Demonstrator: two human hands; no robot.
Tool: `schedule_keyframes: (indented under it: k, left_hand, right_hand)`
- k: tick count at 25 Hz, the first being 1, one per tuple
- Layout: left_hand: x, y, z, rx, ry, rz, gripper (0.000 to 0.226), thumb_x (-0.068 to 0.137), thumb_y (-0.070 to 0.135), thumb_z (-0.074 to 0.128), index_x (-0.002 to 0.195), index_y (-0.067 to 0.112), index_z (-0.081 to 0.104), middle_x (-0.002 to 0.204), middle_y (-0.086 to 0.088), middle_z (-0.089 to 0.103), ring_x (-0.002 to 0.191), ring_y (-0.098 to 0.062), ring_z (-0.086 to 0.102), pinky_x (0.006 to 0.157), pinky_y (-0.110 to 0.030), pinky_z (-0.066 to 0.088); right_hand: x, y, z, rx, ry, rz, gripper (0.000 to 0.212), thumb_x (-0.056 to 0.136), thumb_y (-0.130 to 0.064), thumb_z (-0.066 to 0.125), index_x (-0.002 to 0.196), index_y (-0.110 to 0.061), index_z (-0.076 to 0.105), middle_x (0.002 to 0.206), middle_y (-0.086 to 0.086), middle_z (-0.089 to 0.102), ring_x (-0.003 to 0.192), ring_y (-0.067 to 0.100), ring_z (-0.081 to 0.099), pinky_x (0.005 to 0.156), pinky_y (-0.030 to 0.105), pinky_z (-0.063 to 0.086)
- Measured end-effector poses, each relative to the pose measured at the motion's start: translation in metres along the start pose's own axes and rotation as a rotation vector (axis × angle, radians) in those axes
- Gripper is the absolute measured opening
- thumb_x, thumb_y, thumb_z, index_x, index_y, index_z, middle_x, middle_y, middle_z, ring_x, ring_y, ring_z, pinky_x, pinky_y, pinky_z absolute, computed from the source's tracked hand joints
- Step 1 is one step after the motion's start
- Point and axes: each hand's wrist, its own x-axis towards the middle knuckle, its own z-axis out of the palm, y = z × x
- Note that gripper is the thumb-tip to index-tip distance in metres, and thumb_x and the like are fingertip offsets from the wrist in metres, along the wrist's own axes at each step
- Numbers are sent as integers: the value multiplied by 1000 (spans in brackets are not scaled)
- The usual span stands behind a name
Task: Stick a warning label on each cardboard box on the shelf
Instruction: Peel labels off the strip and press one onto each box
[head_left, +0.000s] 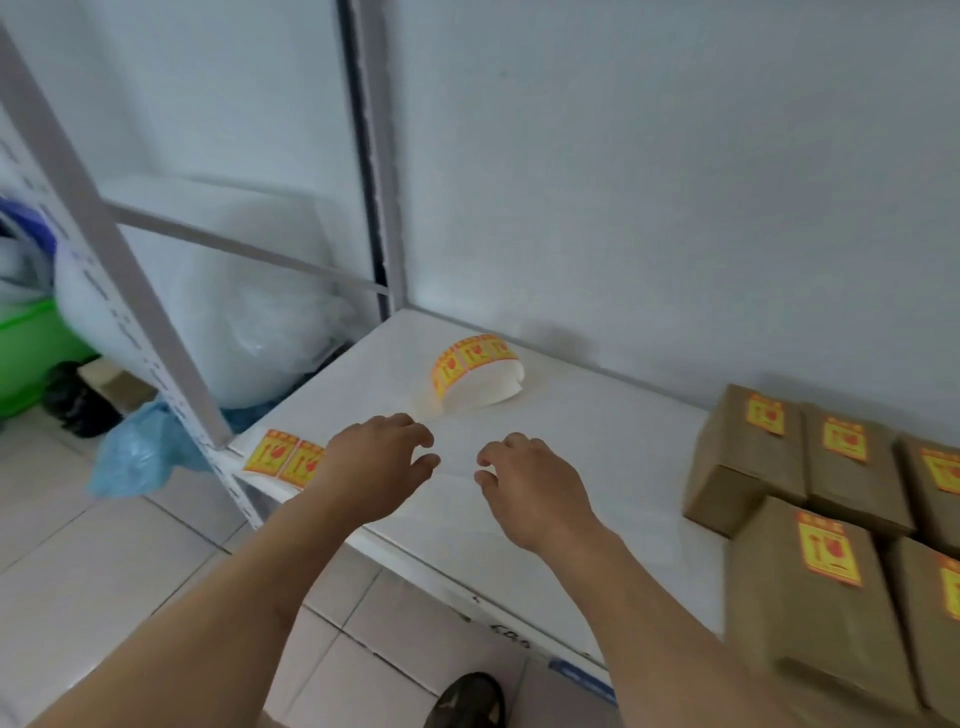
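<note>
**Both hands over the shelf, labels and boxes to either side**

Briefly: my left hand (376, 457) and right hand (524, 480) hovered side by side above the white shelf (597, 441), palms down, with a small gap between them. The fingers (423, 441) of my left hand were loosely curled and narrowly spread, gripping nothing I could make out; those of my right hand curled inward in the same relaxed way, also empty. Whether a thin clear strip lay on the shelf under my fingertips, I could not tell.

Just beyond my left fingertips lay the roll of warning labels (475, 371), its yellow-and-red strip curving over a white backing loop. Behind my left wrist, at the shelf's near corner, sat two loose labels (283, 457), partly hidden by my forearm. Well to the right of my right hand stood the cardboard boxes (810, 571), packed close together, each visible top bearing a label. Below my arms lay a tiled floor (130, 571).
</note>
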Motion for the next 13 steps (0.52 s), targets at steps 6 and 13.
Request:
schedule_keyframes:
  k: [6,13]
  left_hand:
    - [4,-60,21,-54,-34,-233,36,93,49,49,121,29,59,118,7,62,104,-16,58,76,-33,52]
    - [-2,-86,38,-82,-180,-273,38,94,48,48,122,26,59,114,3,61,101,-17,58,82,-32,49]
  right_hand:
    - [39,-55,49,139,-82,45,33,99,-33,44,127,-19,55,123,6,58,110,24,57,87,35,48]
    - [56,-76,78,137,-126,212,38,97,-40,47,127,-17,54,122,7,52,107,24,58,82,35,49]
